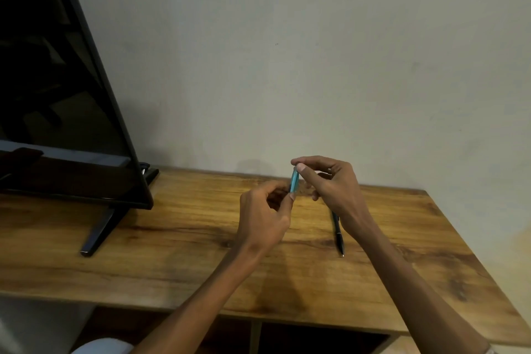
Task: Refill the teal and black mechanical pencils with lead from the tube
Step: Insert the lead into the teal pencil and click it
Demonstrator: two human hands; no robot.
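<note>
Above the brown wood-grain table (172, 253), the left hand (263, 220) is pinching the lower end of a slim teal mechanical pencil (294, 182), which is standing nearly upright, while the right hand (330, 184) is pinching its upper end between thumb and forefinger. A slender black mechanical pencil (338, 234) is lying on the table just right of the left hand, partly under the right wrist. A black flat-screen television (57, 95) is standing at the table's left end.
</note>
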